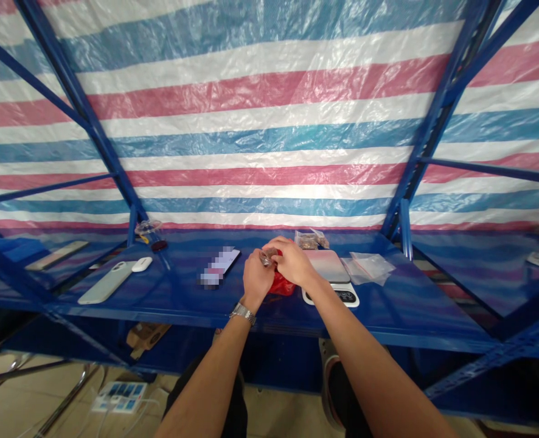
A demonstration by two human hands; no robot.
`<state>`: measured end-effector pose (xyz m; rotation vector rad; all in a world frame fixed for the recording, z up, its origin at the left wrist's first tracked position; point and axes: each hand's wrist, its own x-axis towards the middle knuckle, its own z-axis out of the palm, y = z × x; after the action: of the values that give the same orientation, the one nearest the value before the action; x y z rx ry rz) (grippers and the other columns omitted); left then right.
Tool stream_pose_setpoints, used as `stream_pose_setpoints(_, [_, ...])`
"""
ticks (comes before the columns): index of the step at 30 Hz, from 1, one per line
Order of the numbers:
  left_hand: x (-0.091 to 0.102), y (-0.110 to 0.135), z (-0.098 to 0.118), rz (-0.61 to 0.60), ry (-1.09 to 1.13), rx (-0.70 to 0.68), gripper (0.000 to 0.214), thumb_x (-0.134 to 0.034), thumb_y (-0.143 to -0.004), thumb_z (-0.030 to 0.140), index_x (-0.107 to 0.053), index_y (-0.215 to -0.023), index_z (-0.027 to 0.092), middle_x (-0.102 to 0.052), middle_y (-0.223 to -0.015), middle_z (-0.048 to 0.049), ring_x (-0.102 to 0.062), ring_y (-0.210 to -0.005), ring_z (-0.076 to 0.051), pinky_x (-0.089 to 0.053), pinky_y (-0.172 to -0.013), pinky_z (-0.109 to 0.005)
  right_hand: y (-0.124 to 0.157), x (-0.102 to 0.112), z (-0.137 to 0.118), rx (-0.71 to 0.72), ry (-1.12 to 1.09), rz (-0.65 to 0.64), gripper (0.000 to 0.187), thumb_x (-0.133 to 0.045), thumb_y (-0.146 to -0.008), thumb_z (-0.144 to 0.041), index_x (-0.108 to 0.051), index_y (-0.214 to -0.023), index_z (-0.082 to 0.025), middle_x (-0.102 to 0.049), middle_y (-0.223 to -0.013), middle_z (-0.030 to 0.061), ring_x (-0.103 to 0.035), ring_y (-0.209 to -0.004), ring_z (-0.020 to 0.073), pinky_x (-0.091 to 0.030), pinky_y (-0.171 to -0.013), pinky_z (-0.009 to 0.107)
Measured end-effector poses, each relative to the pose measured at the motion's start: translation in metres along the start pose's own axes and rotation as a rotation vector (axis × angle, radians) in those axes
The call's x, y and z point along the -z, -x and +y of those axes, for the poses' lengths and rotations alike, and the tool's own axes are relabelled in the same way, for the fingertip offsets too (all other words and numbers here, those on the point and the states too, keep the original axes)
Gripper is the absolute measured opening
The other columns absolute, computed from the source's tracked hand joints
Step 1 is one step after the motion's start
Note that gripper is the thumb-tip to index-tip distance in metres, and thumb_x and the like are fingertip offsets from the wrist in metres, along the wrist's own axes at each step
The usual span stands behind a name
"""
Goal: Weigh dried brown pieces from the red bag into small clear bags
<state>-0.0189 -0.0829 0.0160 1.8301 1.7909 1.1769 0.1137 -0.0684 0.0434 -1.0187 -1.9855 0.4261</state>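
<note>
My left hand [257, 275] is closed around a small clear plastic bag [267, 257] with something brown in it. From the right, my right hand [291, 260] bends its fingers in against the same bag, fingertips partly hidden. Just below both hands lies a crumpled red plastic bag [282, 285] on the blue shelf [182, 286]. Beside my right wrist stands a white kitchen scale [326, 267] with a pinkish plate and dark display, partly covered by the forearm.
Behind the scale lie clear bags with brown pieces [311, 240]; flat clear bags [368, 267] are at its right. Leftward are a lit phone [219, 267], a pale phone [107, 283], a white earbud case [142, 264] and a clear cup [149, 230]. Blue posts [107, 152] flank the shelf.
</note>
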Motion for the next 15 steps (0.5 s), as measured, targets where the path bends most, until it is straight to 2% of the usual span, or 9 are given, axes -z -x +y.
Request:
stream_pose_setpoints(7, [-0.004, 0.000, -0.002, 0.042, 0.112, -0.027, 0.014, -0.064, -0.091, 0.032, -0.053, -0.089, 0.024, -0.071, -0.085, -0.0050, -0.066, -0.077, -0.022, -0.036, -0.064, -0.028, -0.001, 0.002, 0.003, -0.019, -0.064, 0.087, 0.042, -0.059, -0.081, 0.004, -0.078, -0.106, -0.022, -0.074, -0.114, 0.0062, -0.069, -0.108, 0.0221, -0.051, -0.103, 0.040])
stream_pose_setpoints(15, [-0.007, -0.003, -0.007, 0.082, 0.137, -0.056, 0.019, -0.066, -0.090, 0.030, -0.049, -0.085, 0.024, -0.067, -0.080, -0.0022, -0.062, -0.070, -0.019, -0.036, -0.064, -0.027, 0.000, 0.000, 0.012, -0.049, -0.107, 0.113, 0.037, -0.063, -0.081, -0.001, -0.079, -0.106, -0.023, -0.075, -0.109, 0.0064, -0.070, -0.099, 0.0215, -0.054, -0.095, 0.039])
